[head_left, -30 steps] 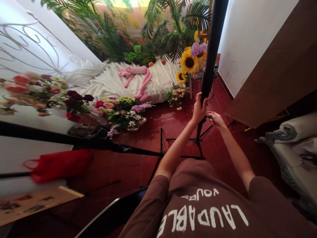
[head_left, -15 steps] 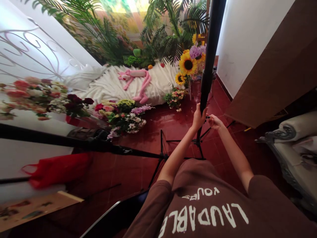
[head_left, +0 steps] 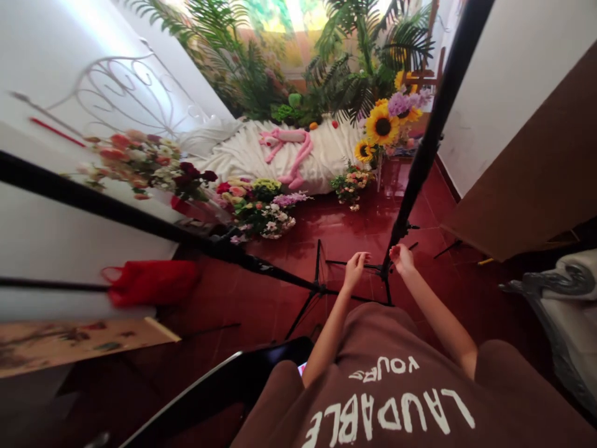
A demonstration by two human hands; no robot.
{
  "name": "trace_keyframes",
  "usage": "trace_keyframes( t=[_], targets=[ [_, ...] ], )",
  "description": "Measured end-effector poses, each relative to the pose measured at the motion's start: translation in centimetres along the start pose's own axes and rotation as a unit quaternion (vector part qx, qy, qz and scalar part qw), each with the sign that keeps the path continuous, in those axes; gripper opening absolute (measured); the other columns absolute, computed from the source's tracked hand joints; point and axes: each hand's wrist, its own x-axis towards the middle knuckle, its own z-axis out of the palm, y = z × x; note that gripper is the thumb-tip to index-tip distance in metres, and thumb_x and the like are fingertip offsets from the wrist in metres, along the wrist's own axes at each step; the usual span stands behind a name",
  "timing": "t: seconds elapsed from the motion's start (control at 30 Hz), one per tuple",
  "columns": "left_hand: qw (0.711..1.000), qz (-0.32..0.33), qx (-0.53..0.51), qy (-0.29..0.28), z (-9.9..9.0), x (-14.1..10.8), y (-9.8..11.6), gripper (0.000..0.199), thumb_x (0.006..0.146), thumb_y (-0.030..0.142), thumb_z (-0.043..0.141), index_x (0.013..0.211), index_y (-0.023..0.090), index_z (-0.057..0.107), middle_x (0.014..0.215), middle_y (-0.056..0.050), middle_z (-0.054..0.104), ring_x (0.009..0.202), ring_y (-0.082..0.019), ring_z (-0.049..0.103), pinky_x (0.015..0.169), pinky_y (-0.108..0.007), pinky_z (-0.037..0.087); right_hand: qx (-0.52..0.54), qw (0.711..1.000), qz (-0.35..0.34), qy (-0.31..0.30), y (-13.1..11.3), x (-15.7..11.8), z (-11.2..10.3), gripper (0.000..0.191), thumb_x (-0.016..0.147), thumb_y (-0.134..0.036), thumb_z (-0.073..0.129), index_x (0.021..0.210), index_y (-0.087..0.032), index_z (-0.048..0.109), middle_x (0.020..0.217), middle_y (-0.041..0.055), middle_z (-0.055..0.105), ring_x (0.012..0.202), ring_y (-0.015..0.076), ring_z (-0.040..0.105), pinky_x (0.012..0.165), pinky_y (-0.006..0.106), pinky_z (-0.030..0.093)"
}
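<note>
Black metal stand with a slim pole (head_left: 423,155) is standing on the dark red tiled floor (head_left: 336,224) at right, its top running out of view, its lower legs partly hiding behind the brown T-shirt (head_left: 387,348). Left hand (head_left: 357,269) is hovering beside the lower pole, fingers loosely open, clear of it. Right hand (head_left: 402,260) is hanging at the pole below a small black knob (head_left: 411,228); cannot tell whether it is touching or closing on anything. Second black metal stand (head_left: 140,216) is being cut off by the left edge. Red soft bag with a looped handle (head_left: 152,283) is lying at left, contents hidden. Mixed artificial flowers (head_left: 275,211) are covering whatever is holding them. White draped cloth (head_left: 233,152) is bearing a pink long-limbed plush toy (head_left: 305,149).
</note>
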Motion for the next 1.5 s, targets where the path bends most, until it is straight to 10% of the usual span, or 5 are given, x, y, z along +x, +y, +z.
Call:
trace_keyframes(
  t=[0.3, 0.5, 1.13, 1.3, 1.5],
  targets=[
    [0.943, -0.041, -0.020, 0.330, -16.3, -4.5, -2.1, 0.044, 0.083, 0.054, 0.051, 0.088, 0.013, 0.065, 0.077, -0.007, 0.069, 0.063, -0.012, 0.063, 0.061, -0.024, 0.050, -0.111, 0.982, 0.139, -0.066, 6.3, -3.4, 4.9, 0.010, 0.076, -0.011, 0.053, 0.070, -0.019, 0.054, 0.050, -0.0053, 0.058, 0.040, 0.0069, 0.052, 0.042, 0.017, 0.043],
    [0.897, 0.000, -0.023, 0.441, -22.8, -6.7, 0.2, 0.043, 0.085, 0.055, 0.051, 0.088, 0.014, 0.063, 0.082, -0.008, 0.069, 0.066, -0.012, 0.064, 0.064, -0.025, 0.051, -0.187, 0.953, 0.182, -0.153, 9.2, -5.1, 9.0, 0.009, 0.076, -0.014, 0.054, 0.069, -0.018, 0.054, 0.051, -0.0050, 0.056, 0.043, 0.0062, 0.052, 0.045, 0.016, 0.043],
    [0.899, 0.115, 0.081, 0.415, -24.9, -2.8, 6.1, 0.052, 0.086, 0.064, 0.044, 0.101, 0.018, 0.062, 0.093, -0.007, 0.066, 0.075, -0.014, 0.059, 0.070, -0.024, 0.046, -0.245, 0.813, 0.258, -0.460, 16.9, -13.0, 23.8, 0.045, 0.083, -0.051, 0.053, 0.058, -0.023, 0.029, 0.041, -0.0108, 0.029, 0.034, 0.0045, 0.023, 0.033, 0.017, 0.016],
    [0.907, 0.114, 0.070, 0.400, -25.4, -3.3, 6.1, 0.056, 0.082, 0.068, 0.045, 0.100, 0.018, 0.062, 0.098, -0.010, 0.068, 0.083, -0.017, 0.063, 0.076, -0.027, 0.047, -0.310, 0.818, 0.011, -0.485, 16.9, -11.8, 23.3, 0.037, 0.071, -0.039, 0.068, 0.063, -0.024, 0.035, 0.050, -0.0102, 0.034, 0.043, 0.0062, 0.028, 0.040, 0.017, 0.023],
    [0.907, 0.123, 0.077, 0.395, -25.8, -3.1, 5.5, 0.053, 0.084, 0.066, 0.045, 0.101, 0.019, 0.061, 0.101, -0.010, 0.068, 0.088, -0.018, 0.064, 0.080, -0.028, 0.047, -0.425, 0.709, -0.285, -0.486, 14.6, -11.6, 23.0, 0.020, 0.068, -0.016, 0.063, 0.064, -0.023, 0.045, 0.061, -0.0054, 0.043, 0.058, 0.0112, 0.037, 0.055, 0.020, 0.033]
  ],
)
